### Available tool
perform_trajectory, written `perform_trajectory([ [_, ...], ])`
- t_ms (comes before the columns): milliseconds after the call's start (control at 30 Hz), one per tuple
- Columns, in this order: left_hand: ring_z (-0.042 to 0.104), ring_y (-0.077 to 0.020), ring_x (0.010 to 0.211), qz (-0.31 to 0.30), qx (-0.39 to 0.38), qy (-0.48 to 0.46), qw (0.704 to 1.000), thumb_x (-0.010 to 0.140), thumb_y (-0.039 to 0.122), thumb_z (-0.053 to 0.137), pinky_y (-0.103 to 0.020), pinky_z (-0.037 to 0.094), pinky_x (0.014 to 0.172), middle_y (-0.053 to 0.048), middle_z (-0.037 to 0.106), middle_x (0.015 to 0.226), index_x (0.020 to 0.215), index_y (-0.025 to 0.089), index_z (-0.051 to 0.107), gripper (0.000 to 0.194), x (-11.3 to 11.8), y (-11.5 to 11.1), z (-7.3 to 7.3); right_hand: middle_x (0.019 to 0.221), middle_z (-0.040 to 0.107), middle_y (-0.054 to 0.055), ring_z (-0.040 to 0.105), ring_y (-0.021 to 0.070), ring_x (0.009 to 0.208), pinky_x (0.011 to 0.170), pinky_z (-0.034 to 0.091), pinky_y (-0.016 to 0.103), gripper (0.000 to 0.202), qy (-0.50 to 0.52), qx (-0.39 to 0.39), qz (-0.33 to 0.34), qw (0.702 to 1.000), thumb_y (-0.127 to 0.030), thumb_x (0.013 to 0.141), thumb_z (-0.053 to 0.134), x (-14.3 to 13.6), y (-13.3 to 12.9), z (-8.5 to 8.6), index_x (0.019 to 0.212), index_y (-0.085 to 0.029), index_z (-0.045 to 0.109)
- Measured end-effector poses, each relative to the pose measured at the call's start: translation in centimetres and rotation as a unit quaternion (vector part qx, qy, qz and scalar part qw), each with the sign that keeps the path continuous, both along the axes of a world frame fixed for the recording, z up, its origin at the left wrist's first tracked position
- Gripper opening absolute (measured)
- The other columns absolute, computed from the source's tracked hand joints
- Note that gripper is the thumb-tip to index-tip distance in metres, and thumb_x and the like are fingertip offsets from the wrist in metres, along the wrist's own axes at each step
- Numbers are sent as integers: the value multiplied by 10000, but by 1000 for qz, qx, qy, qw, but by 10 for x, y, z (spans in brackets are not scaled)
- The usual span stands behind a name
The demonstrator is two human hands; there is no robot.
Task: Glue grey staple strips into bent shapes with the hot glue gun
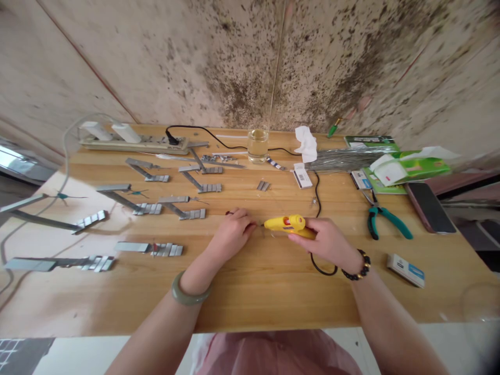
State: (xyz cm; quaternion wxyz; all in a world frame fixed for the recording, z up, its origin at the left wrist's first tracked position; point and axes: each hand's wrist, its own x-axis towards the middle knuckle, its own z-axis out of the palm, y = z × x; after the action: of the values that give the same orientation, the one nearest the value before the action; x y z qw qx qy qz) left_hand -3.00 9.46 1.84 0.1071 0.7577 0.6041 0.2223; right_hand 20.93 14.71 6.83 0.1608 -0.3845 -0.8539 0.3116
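Note:
My right hand [327, 240] grips a yellow hot glue gun [284, 224] in the middle of the wooden table [250, 307]. The gun's nozzle points left, close to the fingertips of my left hand [233, 233]. Those fingers are pinched together low over the tabletop; what they hold is too small to make out. Behind them lie a few short grey strips [263, 185]. Off to the left stand several bent grey strip pieces with segmented ends, among them one grey piece [193, 213] nearest my left hand.
At the back are a power strip [148, 145], a glass of pale liquid [258, 145] and a bundle of thin wires [347, 159]. On the right lie teal-handled pliers [390, 221], a phone [430, 207], a small box [406, 270] and a green tissue pack [414, 169]. A black cord [318, 192] trails across the table.

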Motion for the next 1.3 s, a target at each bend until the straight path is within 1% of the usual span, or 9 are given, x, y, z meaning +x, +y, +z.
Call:
perform_trajectory([
  [100,544,-172,789,-1,-1,-1,1000,840,151,533,-326,413,759,-48,612,817,816,173,671,141,0,0,0,773,714,18,643,159,642,575,465,232,259,-3,-10,5,1000,-372,821,580,-1,-1,1,994,-200,667],
  [333,550,-179,808,1,-3,-1,1000,844,162,526,-334,417,772,-56,613,825,820,174,676,152,-1,-1,1,779,712,31,642,163,630,550,460,236,261,-12,-25,-10,1000,-399,821,571,1,0,2,924,-180,668],
  [467,547,-174,795,1,-7,-8,1000,845,157,519,-335,413,770,-55,614,825,822,177,674,158,0,-1,1,754,713,25,645,171,642,550,460,238,260,-13,-23,-2,1000,-389,817,579,1,0,2,957,-192,673],
  [667,543,-180,802,2,-3,4,1000,842,161,531,-332,403,762,-47,612,814,809,180,671,145,0,-1,1,871,717,37,651,180,721,632,476,251,233,0,6,3,1000,-357,812,590,-1,0,1,965,-202,670],
  [867,545,-180,812,6,-4,4,1000,840,155,530,-333,405,764,-53,615,834,820,172,671,143,0,-1,0,754,709,29,640,162,636,553,450,233,245,-14,-9,-8,1000,-393,827,566,0,-1,1,908,-183,662],
  [967,548,-182,815,4,-6,4,1000,843,156,523,-337,407,765,-56,613,825,808,171,671,153,0,-1,0,710,700,31,623,156,598,527,427,234,248,-24,11,-16,1000,-405,820,573,-1,0,1,848,-176,663],
  [1067,549,-183,816,3,-5,-3,1000,847,160,519,-336,406,760,-57,616,827,811,173,671,157,0,-1,1,705,698,32,617,156,591,522,417,236,250,-27,20,-11,999,-405,820,574,-2,0,-1,844,-174,665],
  [1200,549,-187,817,4,-7,-8,1000,845,156,525,-335,402,760,-59,612,819,808,174,674,155,1,-1,2,767,709,29,627,157,629,550,432,236,244,-14,14,-2,1000,-392,823,573,-3,0,-2,913,-185,667],
  [1300,549,-184,813,4,-4,-7,1000,843,159,525,-337,405,766,-60,607,814,808,176,675,155,0,-1,1,738,706,30,627,159,619,529,425,234,255,-17,9,-12,1000,-410,824,568,-2,0,-1,881,-182,667],
])
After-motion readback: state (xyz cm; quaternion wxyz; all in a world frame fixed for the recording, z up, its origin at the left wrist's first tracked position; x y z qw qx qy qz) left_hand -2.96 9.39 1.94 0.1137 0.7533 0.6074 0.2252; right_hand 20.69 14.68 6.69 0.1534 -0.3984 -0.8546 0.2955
